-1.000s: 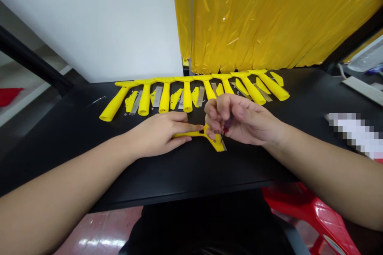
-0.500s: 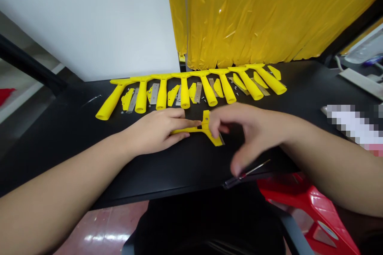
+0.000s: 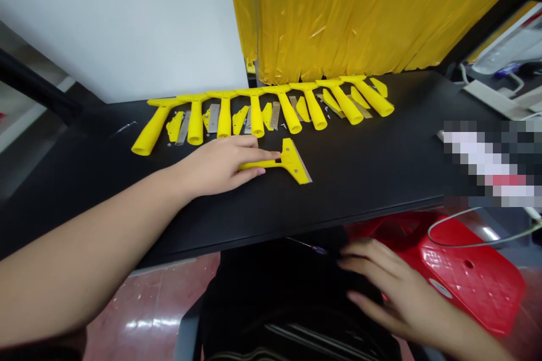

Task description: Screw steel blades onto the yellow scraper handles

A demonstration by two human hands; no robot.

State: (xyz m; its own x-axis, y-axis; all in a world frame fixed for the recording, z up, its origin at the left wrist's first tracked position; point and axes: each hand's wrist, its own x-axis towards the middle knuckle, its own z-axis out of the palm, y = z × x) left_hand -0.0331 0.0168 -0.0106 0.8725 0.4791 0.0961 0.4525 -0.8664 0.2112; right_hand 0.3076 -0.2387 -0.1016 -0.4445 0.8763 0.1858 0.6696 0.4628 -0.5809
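Observation:
My left hand (image 3: pixel 226 164) is closed around the handle of a yellow scraper (image 3: pixel 292 161), holding it on the black tabletop. The scraper's head points right, with a metal blade along its outer edge and screws in its face. Below the table's front edge, over my dark-clothed lap, is my right hand (image 3: pixel 381 279). Its fingers are spread and nothing is in them. Just left of those fingertips is a thin screwdriver (image 3: pixel 311 246), with its shaft pointing left; what it rests on is hard to make out.
Across the black table (image 3: pixel 364 169) runs a row of yellow scraper handles (image 3: pixel 256 115), with yellow cover plates (image 3: pixel 240 119), metal blades (image 3: pixel 214 118) and small screws between them. Behind them stand a white panel (image 3: pixel 139 22) and yellow plastic sheeting (image 3: pixel 359 17). A red stool (image 3: pixel 470 271) is at lower right.
My right hand has left the scraper's head and dropped to my lap. The screwdriver has shifted from the table's front edge to below it. My left hand keeps its grip.

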